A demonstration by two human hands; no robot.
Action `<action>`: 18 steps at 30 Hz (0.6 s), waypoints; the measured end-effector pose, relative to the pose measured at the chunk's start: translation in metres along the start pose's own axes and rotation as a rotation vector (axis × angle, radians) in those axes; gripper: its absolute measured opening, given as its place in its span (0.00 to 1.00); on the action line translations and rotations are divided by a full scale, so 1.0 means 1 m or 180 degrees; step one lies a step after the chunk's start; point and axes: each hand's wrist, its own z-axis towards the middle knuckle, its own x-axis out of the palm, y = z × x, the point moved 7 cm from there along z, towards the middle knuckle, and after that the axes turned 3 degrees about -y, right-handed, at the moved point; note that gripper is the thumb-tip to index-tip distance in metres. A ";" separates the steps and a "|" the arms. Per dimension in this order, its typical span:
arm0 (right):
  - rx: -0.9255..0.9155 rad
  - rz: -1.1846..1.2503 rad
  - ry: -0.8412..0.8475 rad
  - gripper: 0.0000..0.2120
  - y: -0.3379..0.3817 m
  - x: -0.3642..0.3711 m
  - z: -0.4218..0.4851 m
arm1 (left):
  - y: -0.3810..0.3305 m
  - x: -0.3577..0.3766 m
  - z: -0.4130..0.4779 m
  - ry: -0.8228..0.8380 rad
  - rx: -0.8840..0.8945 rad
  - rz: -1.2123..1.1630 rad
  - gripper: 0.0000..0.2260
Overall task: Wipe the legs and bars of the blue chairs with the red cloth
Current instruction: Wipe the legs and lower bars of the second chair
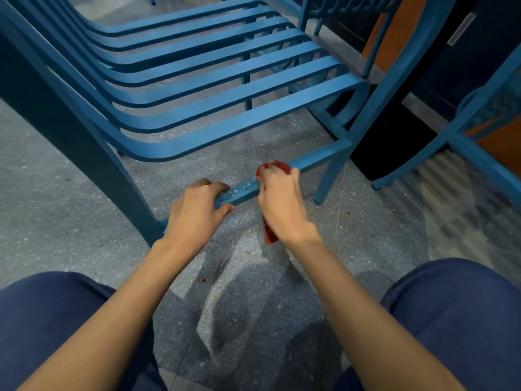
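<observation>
A blue slatted chair (225,88) fills the upper part of the head view. Its low side bar (245,190) runs between a rear leg (118,176) and a front leg (329,176), and shows pale specks. My left hand (194,213) grips the bar near its rear end, fingers curled over the top. My right hand (279,198) holds the red cloth (277,166) wrapped around the bar further right. One end of the cloth hangs below my right wrist.
A second blue chair (462,128) stands at the right, and parts of others show at the top. Dark and orange cabinet fronts (439,52) are behind them. The floor (70,221) is grey speckled stone. My knees in blue trousers (462,314) frame the bottom corners.
</observation>
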 end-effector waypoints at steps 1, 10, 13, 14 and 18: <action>-0.0126 0.0053 0.0057 0.13 0.005 0.003 -0.006 | 0.001 0.000 -0.001 -0.0019 -0.0031 0.0001 0.18; -0.0127 0.0233 0.0284 0.14 -0.045 -0.012 0.004 | 0.003 0.000 -0.002 0.0040 -0.0127 -0.0019 0.18; 0.0232 0.0172 -0.0003 0.11 -0.050 -0.015 0.019 | 0.004 0.001 -0.001 0.0056 -0.0142 -0.0011 0.18; 0.0356 0.0084 -0.0037 0.11 -0.045 -0.013 0.020 | 0.004 0.001 -0.001 0.0064 -0.0158 -0.0011 0.18; 0.0188 -0.0118 -0.0052 0.12 -0.003 -0.002 0.003 | 0.006 0.002 0.001 0.0081 -0.0235 -0.0059 0.18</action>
